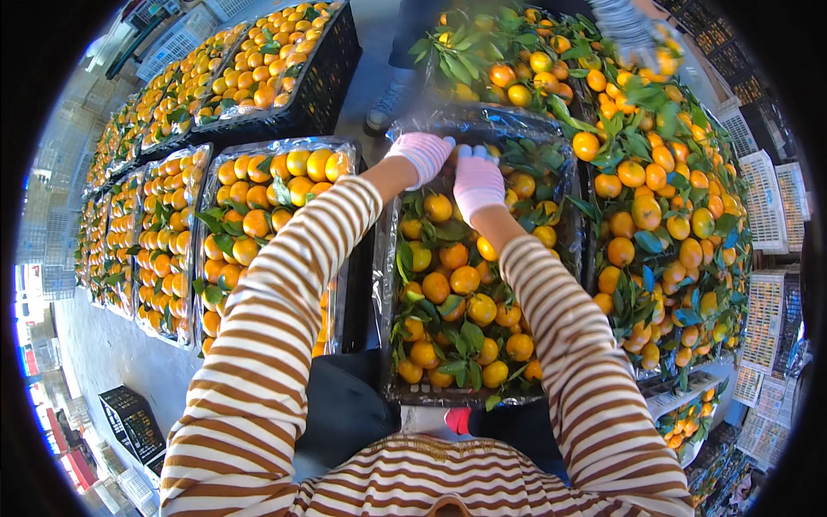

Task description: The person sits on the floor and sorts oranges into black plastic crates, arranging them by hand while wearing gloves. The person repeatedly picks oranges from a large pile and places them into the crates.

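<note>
A black plastic crate (395,386) lined with clear plastic film (382,278) stands before me, holding mandarin oranges (464,280) with green leaves (472,335). Both my hands wear pink-and-white knit gloves with bluish fingertips. At the crate's far left corner, my left hand (423,157) has its fingers bent inward. My right hand (479,181) reaches over the fruit just beside it, fingers pointing away from me. Part of an orange shows in the shadow between the fingertips. Whether either hand grips it is hidden by the gloves.
To the right lies a large heap of leafy mandarins (646,211). Crates of neatly rowed mandarins (256,223) stand on the left. Another person's gloved hand (630,39) is blurred over the far heap, near that person's shoe (386,106). White plastic crates (764,200) are at the right.
</note>
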Demonstrator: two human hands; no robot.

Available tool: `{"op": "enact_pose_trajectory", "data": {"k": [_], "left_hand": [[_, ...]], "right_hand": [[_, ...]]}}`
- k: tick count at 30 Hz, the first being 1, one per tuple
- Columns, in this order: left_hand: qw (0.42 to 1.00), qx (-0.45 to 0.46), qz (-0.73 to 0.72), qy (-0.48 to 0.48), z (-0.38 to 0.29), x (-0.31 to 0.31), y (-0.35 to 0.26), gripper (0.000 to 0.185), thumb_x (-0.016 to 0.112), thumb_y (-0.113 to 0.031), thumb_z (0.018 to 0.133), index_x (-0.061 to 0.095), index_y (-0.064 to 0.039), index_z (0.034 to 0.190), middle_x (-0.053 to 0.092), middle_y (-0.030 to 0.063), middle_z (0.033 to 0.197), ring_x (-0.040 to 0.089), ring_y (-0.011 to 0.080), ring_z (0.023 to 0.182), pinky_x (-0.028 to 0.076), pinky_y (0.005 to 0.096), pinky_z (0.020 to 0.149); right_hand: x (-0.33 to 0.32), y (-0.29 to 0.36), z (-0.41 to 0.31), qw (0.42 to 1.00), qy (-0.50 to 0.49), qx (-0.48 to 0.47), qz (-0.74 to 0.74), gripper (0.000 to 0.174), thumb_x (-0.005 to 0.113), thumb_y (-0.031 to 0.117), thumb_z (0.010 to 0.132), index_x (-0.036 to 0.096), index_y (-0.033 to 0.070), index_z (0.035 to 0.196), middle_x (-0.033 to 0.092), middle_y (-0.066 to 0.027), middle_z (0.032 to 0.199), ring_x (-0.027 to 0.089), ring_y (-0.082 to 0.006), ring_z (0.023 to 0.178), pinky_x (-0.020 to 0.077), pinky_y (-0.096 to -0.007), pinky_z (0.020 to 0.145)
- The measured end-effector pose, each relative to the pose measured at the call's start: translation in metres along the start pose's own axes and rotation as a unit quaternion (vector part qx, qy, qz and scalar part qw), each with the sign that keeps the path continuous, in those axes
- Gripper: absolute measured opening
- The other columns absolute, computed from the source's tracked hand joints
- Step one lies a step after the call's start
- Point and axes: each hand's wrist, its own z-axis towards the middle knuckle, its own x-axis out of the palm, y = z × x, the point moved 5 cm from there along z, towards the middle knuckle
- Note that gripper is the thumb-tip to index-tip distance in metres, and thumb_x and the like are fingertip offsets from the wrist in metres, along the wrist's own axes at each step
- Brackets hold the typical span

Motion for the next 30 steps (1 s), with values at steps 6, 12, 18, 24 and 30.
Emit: {"op": "enact_pose_trajectory", "data": {"k": [6,12,18,24,30], "left_hand": [[0.996,0.033,0.074,0.027,-0.009,-0.04,-0.018,0.031,0.052,-0.023,0.098,0.06,-0.002,0.12,0.07,0.0207,0.103,0.068,0.0395,0.097,0.054,0.048,0.083],[0.996,0.088,0.03,0.009,-0.009,-0.029,-0.064,0.05,0.056,-0.032,0.097,0.048,-0.008,0.14,0.054,0.017,0.137,0.051,0.0367,0.125,0.045,0.0451,0.103],[0.993,0.084,0.044,-0.071,0.0,0.019,-0.063,0.052,0.045,-0.03,0.102,0.041,-0.009,0.149,0.042,0.0151,0.152,0.041,0.0347,0.138,0.03,0.0447,0.117],[0.991,0.084,0.059,-0.084,-0.004,0.012,-0.07,0.051,0.045,-0.03,0.102,0.041,-0.009,0.148,0.044,0.017,0.15,0.041,0.0351,0.137,0.031,0.0452,0.116],[0.99,0.085,0.02,-0.11,-0.016,-0.049,-0.04,0.051,0.057,-0.031,0.095,0.048,-0.012,0.142,0.053,0.0137,0.142,0.049,0.0345,0.129,0.041,0.0455,0.108]], "right_hand": [[-0.063,-0.047,-0.011,0.986,0.044,-0.031,0.158,0.032,0.056,0.021,0.091,0.065,0.008,0.118,0.067,-0.0216,0.116,0.063,-0.0391,0.11,0.0502,-0.0446,0.095],[-0.064,-0.14,-0.024,0.994,0.013,0.113,0.004,0.049,0.054,0.011,0.089,0.051,0.007,0.138,0.055,-0.0218,0.137,0.056,-0.0389,0.123,0.0449,-0.0451,0.104],[-0.006,-0.13,-0.017,0.996,0.077,0.036,-0.024,0.054,0.055,0.007,0.088,0.047,0.003,0.141,0.042,-0.0208,0.151,0.046,-0.038,0.135,0.0366,-0.0452,0.114],[-0.018,-0.119,-0.02,0.997,0.051,0.015,-0.05,0.048,0.052,0.01,0.092,0.048,0.003,0.139,0.044,-0.0243,0.148,0.048,-0.0389,0.133,0.0391,-0.0448,0.112],[-0.071,-0.146,-0.031,0.991,-0.001,0.092,0.093,0.044,0.059,0.012,0.088,0.057,0.01,0.131,0.061,-0.0214,0.128,0.057,-0.0393,0.12,0.0418,-0.0467,0.106]]}}
